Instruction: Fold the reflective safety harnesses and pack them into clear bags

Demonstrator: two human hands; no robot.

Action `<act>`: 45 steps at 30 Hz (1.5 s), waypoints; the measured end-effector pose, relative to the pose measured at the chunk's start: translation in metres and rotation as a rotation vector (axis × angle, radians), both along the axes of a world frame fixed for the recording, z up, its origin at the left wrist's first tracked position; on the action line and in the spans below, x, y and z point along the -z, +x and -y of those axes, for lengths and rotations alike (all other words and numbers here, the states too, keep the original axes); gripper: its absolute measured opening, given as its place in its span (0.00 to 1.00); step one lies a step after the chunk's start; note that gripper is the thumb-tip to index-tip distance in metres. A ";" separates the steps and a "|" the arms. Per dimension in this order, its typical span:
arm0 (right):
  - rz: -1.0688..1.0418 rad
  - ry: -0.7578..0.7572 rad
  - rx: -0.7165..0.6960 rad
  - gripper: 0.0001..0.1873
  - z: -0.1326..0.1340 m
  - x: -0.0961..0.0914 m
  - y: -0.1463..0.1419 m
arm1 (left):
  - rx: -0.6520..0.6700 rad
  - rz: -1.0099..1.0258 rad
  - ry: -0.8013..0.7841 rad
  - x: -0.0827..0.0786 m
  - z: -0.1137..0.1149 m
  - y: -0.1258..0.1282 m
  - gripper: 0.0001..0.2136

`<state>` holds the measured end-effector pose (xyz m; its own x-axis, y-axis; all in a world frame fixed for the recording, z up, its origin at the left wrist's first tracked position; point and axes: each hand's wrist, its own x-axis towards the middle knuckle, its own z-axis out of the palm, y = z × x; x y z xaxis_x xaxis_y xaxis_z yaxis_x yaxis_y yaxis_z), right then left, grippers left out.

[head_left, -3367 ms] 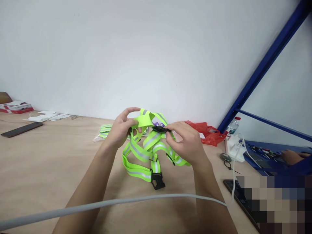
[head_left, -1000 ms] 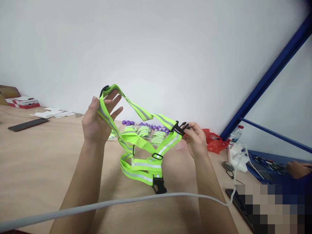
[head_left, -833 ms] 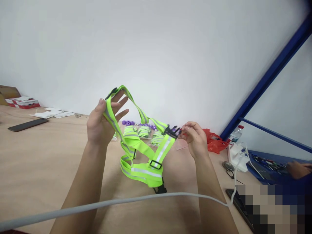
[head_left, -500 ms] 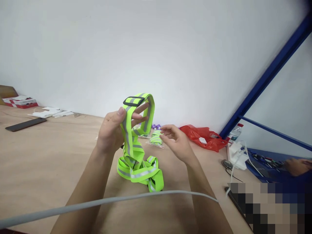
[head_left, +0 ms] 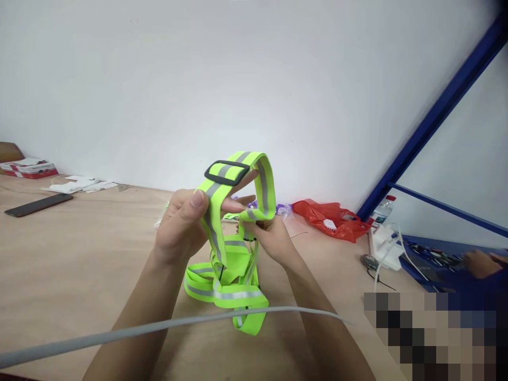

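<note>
A neon-yellow reflective strap harness with grey stripes hangs from my hands down onto the wooden table. My left hand is raised, and a loop of the strap with a black slide buckle runs over its fingers, thumb pressed on the strap. My right hand pinches the far side of the same loop just below the left fingers. The lower straps lie bunched on the table between my forearms.
More folded neon straps lie behind my hands. A red plastic bag, a water bottle and a white charger sit at right by a blue rack. Another person's hand is far right. A phone lies left. A grey cable crosses the foreground.
The strap was stretched wide between my hands; my right hand let go of the black clip, the harness dropped into a bunch, and my right hand came in and pinched the loop on my left hand.
</note>
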<state>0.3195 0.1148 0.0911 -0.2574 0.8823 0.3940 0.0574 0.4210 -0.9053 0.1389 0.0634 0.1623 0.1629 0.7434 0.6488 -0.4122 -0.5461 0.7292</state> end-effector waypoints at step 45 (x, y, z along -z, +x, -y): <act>-0.019 0.026 -0.200 0.17 0.011 -0.025 0.041 | -0.484 0.169 0.136 -0.011 -0.008 -0.044 0.17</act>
